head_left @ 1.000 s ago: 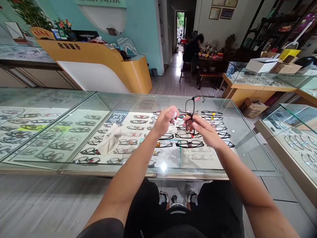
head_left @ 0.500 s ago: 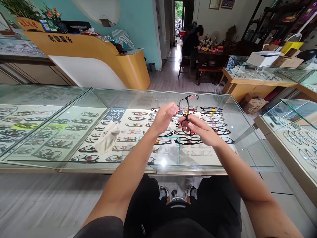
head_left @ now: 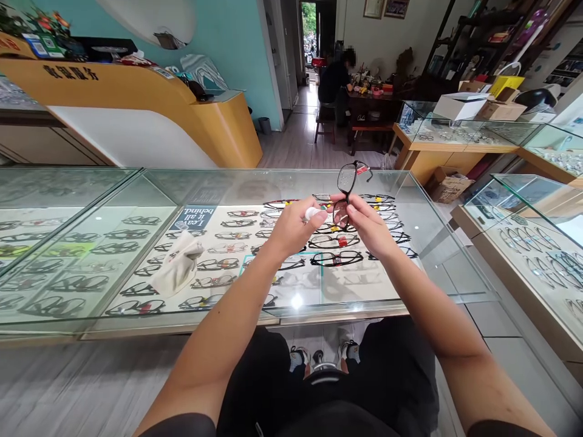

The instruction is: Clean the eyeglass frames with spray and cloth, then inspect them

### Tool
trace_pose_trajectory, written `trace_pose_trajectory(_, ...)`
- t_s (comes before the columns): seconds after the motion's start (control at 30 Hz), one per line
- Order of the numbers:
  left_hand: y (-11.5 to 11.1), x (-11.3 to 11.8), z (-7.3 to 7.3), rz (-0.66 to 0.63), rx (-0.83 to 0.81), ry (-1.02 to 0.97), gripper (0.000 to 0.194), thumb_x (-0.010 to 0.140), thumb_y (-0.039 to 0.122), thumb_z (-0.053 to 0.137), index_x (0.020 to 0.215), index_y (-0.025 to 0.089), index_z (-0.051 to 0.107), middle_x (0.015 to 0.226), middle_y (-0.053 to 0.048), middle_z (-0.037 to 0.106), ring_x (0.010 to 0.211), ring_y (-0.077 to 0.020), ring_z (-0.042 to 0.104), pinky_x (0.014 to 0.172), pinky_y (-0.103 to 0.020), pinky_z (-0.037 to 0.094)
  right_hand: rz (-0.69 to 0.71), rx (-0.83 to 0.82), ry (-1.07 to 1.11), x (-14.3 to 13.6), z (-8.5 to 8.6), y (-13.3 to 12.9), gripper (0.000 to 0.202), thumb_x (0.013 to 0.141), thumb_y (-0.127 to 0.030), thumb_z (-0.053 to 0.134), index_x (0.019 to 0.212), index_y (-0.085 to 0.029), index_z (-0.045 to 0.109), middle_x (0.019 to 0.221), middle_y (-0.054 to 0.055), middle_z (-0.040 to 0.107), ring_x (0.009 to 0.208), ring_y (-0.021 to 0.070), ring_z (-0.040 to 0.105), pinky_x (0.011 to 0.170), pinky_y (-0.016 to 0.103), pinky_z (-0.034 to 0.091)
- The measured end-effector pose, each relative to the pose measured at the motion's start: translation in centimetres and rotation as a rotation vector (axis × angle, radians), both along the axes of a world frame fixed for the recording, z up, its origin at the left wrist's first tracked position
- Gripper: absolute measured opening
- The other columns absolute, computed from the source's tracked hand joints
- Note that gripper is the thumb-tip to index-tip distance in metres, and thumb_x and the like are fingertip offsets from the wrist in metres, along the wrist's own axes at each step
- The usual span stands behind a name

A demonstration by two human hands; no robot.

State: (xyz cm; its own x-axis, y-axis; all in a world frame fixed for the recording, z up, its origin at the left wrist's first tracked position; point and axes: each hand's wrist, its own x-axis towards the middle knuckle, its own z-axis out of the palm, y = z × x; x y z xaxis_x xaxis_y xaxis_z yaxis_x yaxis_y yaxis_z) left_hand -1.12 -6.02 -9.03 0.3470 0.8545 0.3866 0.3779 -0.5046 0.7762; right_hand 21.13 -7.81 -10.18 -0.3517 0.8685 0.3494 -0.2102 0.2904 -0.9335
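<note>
Over the glass tabletop, the left hand has just dropped from beside the upper lens to the height of the lower lens. Its fingers are curled around a small white bottle, now more plainly in view than half a second ago, with its end toward the glasses. Pale specks show on the upper lens and look like droplets, so that side appears to be wetted and attention seems to have passed to the other one. The right hand pinches the glasses by the lower lens, holding them on end above the tabletop between the two hands; a temple arm juts out at the top.

Counted: one pair of glasses in hand, with two lenses; one white bottle; one pale cloth, lying on the tabletop well to the left of both hands; one blue printed card in the case beneath. The display frames under the glass overlap and hide behind the arms too much to total. One seated person is at the far end of the room.
</note>
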Motion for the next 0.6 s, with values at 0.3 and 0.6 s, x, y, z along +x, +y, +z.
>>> trace_pose_trajectory(0.3,1.2,-1.3,-0.5,0.085,0.023,-0.125,0.061,0.097,0.083,0.051,0.085,0.023,0.056,0.078,-0.001,0.055,0.075,-0.0197,0.053,0.071,-0.035,0.040,-0.033,0.013,-0.062,0.1,0.1,-0.2,0.046,0.108,-0.060,0.061,0.140,-0.028,0.069,0.123,0.007,0.078,0.098,0.0221,0.066,0.095,0.038,0.054)
trace_pose_trajectory(0.6,7.1,-8.8,-2.1,0.608,0.145,-0.268,0.027,0.098,0.046,0.069,0.089,0.023,0.057,0.084,-0.001,0.059,0.076,-0.0182,0.054,0.077,-0.035,0.045,-0.327,0.262,-0.086,0.3,-0.7,0.5,0.042,0.109,-0.058,0.059,0.134,-0.027,0.072,0.118,0.007,0.079,0.107,0.0247,0.071,0.101,0.042,0.054)
